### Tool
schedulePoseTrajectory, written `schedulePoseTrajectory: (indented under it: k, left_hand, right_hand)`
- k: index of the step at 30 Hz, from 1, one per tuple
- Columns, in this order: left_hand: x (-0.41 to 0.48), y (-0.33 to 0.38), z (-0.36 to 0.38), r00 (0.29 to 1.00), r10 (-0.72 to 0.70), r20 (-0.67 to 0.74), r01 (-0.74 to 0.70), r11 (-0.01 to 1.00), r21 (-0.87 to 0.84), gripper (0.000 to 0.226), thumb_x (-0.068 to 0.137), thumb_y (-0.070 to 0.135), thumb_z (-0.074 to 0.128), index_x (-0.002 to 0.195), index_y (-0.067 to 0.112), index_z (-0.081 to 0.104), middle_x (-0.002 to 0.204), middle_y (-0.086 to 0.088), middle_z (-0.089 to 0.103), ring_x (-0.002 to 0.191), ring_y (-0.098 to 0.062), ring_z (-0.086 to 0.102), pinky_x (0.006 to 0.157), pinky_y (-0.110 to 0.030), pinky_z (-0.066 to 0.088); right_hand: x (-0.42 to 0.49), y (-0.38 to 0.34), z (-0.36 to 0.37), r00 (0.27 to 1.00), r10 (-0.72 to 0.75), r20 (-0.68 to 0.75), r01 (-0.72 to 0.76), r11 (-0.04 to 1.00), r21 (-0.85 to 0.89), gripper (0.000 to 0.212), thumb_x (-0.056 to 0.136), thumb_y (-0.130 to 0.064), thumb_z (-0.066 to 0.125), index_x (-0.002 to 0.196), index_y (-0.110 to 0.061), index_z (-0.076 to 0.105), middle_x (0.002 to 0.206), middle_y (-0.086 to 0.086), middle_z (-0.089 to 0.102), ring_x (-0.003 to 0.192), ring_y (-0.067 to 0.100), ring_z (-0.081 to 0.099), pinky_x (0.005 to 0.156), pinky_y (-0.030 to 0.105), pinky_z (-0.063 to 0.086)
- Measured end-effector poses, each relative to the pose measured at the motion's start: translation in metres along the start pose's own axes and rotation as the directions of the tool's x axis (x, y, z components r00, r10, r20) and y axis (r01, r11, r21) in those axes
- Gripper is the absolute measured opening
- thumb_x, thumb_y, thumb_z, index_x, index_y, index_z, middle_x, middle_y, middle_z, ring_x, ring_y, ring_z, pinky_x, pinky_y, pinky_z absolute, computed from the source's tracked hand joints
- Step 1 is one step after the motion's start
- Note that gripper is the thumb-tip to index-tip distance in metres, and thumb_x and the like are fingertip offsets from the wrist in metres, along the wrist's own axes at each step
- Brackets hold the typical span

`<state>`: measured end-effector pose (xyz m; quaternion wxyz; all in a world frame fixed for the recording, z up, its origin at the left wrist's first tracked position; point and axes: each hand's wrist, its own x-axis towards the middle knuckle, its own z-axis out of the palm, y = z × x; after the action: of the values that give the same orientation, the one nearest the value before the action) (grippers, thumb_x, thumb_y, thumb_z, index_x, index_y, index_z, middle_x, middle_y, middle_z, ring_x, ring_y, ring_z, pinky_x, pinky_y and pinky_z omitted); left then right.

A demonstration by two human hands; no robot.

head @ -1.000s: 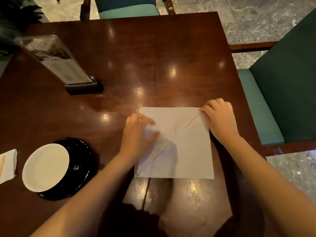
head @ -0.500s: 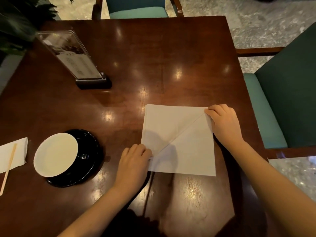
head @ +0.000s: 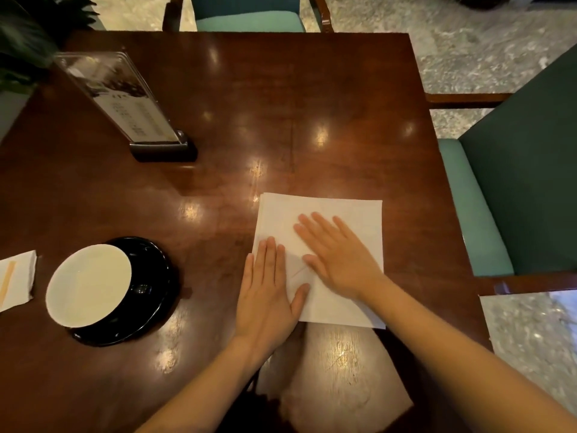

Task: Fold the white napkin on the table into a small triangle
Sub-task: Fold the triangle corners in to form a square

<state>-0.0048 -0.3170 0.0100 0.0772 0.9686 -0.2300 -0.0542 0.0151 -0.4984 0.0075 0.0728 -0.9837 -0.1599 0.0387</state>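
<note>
Two hands flat on the white napkin, palms down, fingers spread wide and gripping nothing: left hand over the near left edge, half on paper and half on wood, right hand across the middle, thumb close to the left hand's thumb. Napkin lying as an open square near the front right of the worktop, with a faint diagonal crease just showing between the hands. Judged as a smoothing or pressing step, with the triangle not yet formed. Next move likely calls for pinching one corner, carrying it across to the opposite corner along that crease, lining up the edges, then pressing the fold flat; thin paper, so liable to slide or wrinkle on polished wood unless one hand pins it.

Dark, glossy wooden worktop, spotted with lamp reflections. Well to the left, a white bowl on a black saucer; at the far left edge, another napkin with a wooden stick on it. Standing further back, a clear menu holder. Green upholstered chairs to the right and beyond; pale stone floor; dark plant leaves at top left.
</note>
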Motion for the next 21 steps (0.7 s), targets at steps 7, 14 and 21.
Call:
schedulePoseTrajectory:
  k: [7, 14, 21]
  left_hand:
    - [-0.004, -0.008, 0.0, 1.0, -0.001, 0.002, 0.001, 1.0, 0.019, 0.077, 0.093, 0.057, 0.018, 0.145, 0.001, 0.017, 0.153, -0.018, 0.015, 0.142, -0.029, 0.013, 0.112, -0.045, 0.013]
    - [-0.004, -0.006, -0.005, 0.996, 0.089, 0.0, -0.089, 0.994, 0.066, 0.066, 0.096, 0.047, 0.013, 0.144, 0.003, 0.026, 0.151, -0.022, 0.023, 0.141, -0.034, 0.018, 0.112, -0.048, 0.015]
    - [-0.011, -0.003, 0.002, 0.986, 0.164, 0.005, -0.164, 0.985, -0.043, 0.054, 0.1, 0.034, 0.014, 0.141, 0.002, 0.031, 0.149, -0.016, 0.028, 0.138, -0.028, 0.028, 0.11, -0.042, 0.018]
  right_hand:
    - [-0.004, 0.078, -0.022, 0.945, 0.323, 0.057, -0.317, 0.944, -0.097, 0.063, 0.094, -0.051, 0.001, 0.149, -0.02, 0.005, 0.158, -0.002, 0.005, 0.145, 0.016, -0.003, 0.117, 0.043, 0.001]
    - [0.0, -0.005, -0.016, 0.998, 0.054, -0.038, -0.055, 0.999, -0.003, 0.055, 0.095, -0.03, 0.025, 0.146, -0.009, 0.025, 0.154, 0.009, 0.024, 0.142, 0.027, 0.018, 0.115, 0.045, 0.007]
    - [-0.007, -0.018, 0.003, 1.0, 0.009, 0.025, -0.01, 1.0, 0.022, 0.053, 0.099, -0.037, 0.02, 0.148, -0.015, 0.022, 0.156, 0.001, 0.017, 0.145, 0.018, 0.009, 0.115, 0.043, 0.012]
